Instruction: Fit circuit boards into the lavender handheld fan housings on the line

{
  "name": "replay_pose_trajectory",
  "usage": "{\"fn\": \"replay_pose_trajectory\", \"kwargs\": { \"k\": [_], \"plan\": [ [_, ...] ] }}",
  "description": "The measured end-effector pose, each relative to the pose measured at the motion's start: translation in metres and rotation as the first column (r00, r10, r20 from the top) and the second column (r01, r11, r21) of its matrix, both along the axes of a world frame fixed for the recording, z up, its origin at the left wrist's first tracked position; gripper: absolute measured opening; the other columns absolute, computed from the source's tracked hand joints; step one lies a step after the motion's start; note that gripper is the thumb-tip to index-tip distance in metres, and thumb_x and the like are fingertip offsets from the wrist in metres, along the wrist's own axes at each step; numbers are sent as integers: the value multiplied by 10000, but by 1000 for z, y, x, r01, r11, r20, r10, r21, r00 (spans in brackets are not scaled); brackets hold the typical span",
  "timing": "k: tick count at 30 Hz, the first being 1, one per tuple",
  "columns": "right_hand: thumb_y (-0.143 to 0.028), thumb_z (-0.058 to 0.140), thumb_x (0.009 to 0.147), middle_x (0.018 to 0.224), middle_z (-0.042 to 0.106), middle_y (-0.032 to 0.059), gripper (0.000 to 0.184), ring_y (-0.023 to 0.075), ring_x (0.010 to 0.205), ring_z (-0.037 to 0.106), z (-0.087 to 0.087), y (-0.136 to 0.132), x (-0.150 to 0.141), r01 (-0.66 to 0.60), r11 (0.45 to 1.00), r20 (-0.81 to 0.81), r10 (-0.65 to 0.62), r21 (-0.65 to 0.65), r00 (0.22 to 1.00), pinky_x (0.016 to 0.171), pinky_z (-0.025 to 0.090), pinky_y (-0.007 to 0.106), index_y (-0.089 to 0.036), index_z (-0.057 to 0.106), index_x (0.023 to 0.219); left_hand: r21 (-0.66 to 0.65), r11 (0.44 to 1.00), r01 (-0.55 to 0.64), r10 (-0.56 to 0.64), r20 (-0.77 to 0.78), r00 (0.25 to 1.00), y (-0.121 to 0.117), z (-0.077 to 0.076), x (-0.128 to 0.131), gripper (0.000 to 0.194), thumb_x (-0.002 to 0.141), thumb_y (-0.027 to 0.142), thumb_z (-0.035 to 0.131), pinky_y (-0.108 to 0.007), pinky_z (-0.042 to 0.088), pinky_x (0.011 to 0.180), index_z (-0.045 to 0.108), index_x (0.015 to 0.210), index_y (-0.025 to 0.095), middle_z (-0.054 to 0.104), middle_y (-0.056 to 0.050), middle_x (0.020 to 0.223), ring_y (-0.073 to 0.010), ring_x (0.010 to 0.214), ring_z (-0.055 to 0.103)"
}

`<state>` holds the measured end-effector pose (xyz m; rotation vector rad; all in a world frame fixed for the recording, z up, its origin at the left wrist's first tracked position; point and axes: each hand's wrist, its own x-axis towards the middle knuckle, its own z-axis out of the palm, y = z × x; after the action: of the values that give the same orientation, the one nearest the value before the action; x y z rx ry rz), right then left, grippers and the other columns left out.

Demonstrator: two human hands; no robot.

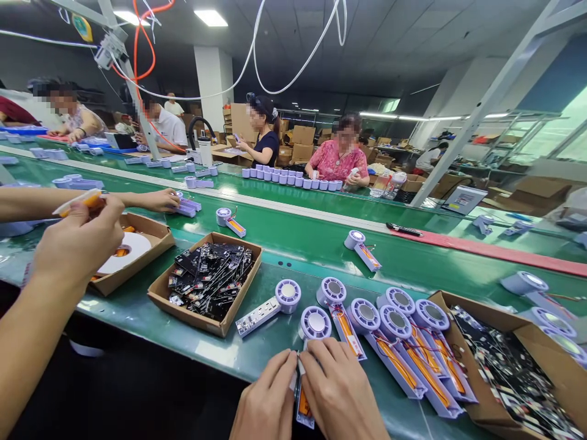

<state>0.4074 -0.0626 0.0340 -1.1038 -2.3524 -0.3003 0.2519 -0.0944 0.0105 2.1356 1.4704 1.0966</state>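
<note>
The lavender fan unit (315, 322) lies at the near edge of the worktop (206, 348), its round head just beyond the fingertips and its handle between the two hands. The left hand (268, 394) is nearly closed, thumb and fingers pinching the handle from the left; the right hand (337, 385) curls over its right side, fingers bent and close together. Finished fan handles with orange-wrapped cells (403, 370) lie just right; a carton of circuit boards (206, 284) stands left.

Housing (315, 323) smooth plastic; box (187, 316) matt cardboard; bench (208, 350) smooth (glossy, too).
</note>
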Motion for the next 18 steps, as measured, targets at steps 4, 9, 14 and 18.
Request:
{"fn": "replay_pose_trajectory", "kwargs": {
  "k": [4,9,14,18],
  "plan": [
    [-31,430,853,792,590,59,231,230,739,553,-2,1,5,-9,998,-49,6,-60,999,637,385,344,-189,598,848,-142,990,-9,23,101,995,3,13,-2,290,918,148,481,-227,571,872,701,1103,186,755,-89,1092,-191,973,727],
    [-52,446,876,869,601,51,207,208,754,567,-2,3,12,-38,987,-112,21,-154,993,650,414,316,-206,585,878,-105,991,80,-74,66,995,5,15,-9,343,900,95,460,-232,561,886,674,1142,211,744,-77,1113,-188,1013,710],
    [-46,412,855,791,578,56,239,220,707,564,1,2,8,-33,988,-84,20,-149,996,615,430,334,-197,593,811,26,996,88,-86,-61,994,2,1,-9,427,880,67,437,-240,568,881,639,1231,204,721,-98,1174,-203,1041,706],
    [-65,406,869,835,600,67,243,228,731,581,-9,2,11,-22,988,-91,8,-155,996,636,464,354,-197,608,836,10,996,86,-85,-47,995,2,-1,-7,387,895,93,447,-248,560,891,656,1213,163,713,-137,1180,-221,1042,705]
  ]
}}
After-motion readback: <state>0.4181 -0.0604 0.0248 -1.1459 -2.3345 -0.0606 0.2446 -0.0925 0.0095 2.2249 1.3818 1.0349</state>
